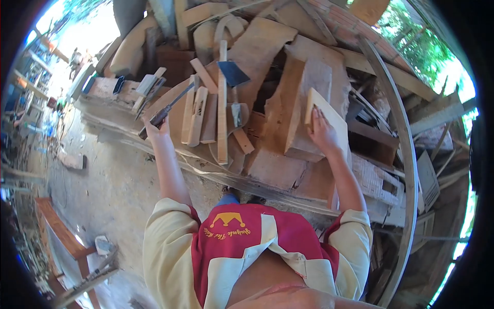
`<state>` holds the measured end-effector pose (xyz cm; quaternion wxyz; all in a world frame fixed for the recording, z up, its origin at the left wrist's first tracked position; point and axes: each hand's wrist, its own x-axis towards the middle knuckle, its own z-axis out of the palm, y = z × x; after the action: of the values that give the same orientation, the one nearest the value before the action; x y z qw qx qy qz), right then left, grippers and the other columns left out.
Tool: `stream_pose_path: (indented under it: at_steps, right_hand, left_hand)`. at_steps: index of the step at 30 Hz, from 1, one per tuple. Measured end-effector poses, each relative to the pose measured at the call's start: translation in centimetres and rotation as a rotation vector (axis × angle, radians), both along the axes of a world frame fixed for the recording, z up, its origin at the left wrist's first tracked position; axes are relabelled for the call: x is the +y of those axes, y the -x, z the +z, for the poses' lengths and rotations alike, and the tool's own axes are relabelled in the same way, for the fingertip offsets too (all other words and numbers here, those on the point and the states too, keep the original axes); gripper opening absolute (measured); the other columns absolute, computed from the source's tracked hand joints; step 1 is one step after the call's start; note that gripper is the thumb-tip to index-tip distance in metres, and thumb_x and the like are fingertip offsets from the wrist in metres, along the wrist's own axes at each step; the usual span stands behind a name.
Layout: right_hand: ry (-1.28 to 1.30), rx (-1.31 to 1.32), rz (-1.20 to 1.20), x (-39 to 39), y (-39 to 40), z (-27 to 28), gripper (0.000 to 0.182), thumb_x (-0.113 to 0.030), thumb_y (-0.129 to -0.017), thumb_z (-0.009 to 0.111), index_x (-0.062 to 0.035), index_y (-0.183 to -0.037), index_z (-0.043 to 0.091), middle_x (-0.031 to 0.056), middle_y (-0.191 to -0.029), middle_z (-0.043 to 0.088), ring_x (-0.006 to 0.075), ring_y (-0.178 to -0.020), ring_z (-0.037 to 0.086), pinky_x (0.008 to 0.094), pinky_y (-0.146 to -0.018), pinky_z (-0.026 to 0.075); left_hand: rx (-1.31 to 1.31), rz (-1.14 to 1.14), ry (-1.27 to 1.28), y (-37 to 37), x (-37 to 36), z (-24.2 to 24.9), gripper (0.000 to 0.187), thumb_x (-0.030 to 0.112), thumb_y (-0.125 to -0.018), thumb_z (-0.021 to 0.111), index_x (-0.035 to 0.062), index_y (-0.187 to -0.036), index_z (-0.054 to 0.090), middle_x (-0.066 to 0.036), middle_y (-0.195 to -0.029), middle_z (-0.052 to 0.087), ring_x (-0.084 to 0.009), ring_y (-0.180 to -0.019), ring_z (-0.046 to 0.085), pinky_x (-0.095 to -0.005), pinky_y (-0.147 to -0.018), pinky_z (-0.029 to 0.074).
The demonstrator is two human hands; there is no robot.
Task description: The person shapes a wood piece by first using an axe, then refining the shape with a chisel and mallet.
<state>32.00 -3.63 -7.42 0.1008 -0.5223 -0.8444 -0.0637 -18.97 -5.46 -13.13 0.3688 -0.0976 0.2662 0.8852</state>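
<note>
My left hand [158, 126] is closed around the handle of a long, thin, dark chisel-like tool [177, 99]. Its shaft points up and to the right, over the wood pieces on the bench; its exact kind is hard to make out. On the right, my right hand [324, 133] grips a pale flat board [334, 117], fingers over its near left edge. That board leans against a large wooden block [303, 113] on the workbench [275, 172]. Between my hands lie several wood strips [197, 117], a long narrow batten [223, 110] and a dark flat blade [234, 73].
Large slabs [265, 46] and offcuts are heaped at the back. A curved wooden strip [406, 154] arcs along the right side, beside piled scrap wood. At lower left, a reddish wooden frame [64, 229] stands on the concrete floor [110, 195]. Small tools lie on the bench's left end.
</note>
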Motion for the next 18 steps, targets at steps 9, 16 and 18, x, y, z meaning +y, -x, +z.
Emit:
stream_pose_path:
  at_steps: [9, 16, 18]
  right_hand:
    - [-0.353, 0.214, 0.038, 0.1, 3.9, 11.1, 0.043, -0.01, -0.075, 0.055, 0.0, -0.116, 0.046, 0.0165, -0.083, 0.063, 0.0292, -0.062, 0.061, 0.0385, -0.059, 0.05]
    - [-0.535, 0.276, 0.716, 2.9, 20.5, 14.1, 0.055, -0.002, -0.061, 0.06, 0.0007, -0.115, 0.047, 0.0108, -0.102, 0.061, 0.0215, -0.072, 0.062, 0.0316, -0.065, 0.05]
    - [-0.549, 0.301, 0.956, 5.3, 25.6, 11.5, 0.052, -0.004, -0.064, 0.058, 0.0005, -0.114, 0.047, 0.0098, -0.105, 0.06, 0.0184, -0.07, 0.061, 0.0296, -0.062, 0.05]
  left_hand:
    - [-0.285, 0.133, -0.006, 3.0, -3.8, -2.4, 0.033, 0.028, -0.085, 0.052, -0.0026, -0.094, 0.047, -0.018, -0.091, 0.054, -0.0353, -0.09, 0.054, -0.0553, -0.083, 0.044]
    - [-0.291, 0.293, 0.059, 5.0, -7.8, -1.2, 0.039, 0.037, -0.087, 0.049, 0.0008, -0.101, 0.042, -0.021, -0.106, 0.047, -0.0375, -0.099, 0.049, -0.0577, -0.086, 0.04]
    - [-0.269, 0.301, 0.089, 7.8, -9.5, -2.6, 0.043, 0.043, -0.087, 0.048, 0.0045, -0.104, 0.039, -0.021, -0.112, 0.043, -0.0384, -0.106, 0.044, -0.0591, -0.088, 0.037]
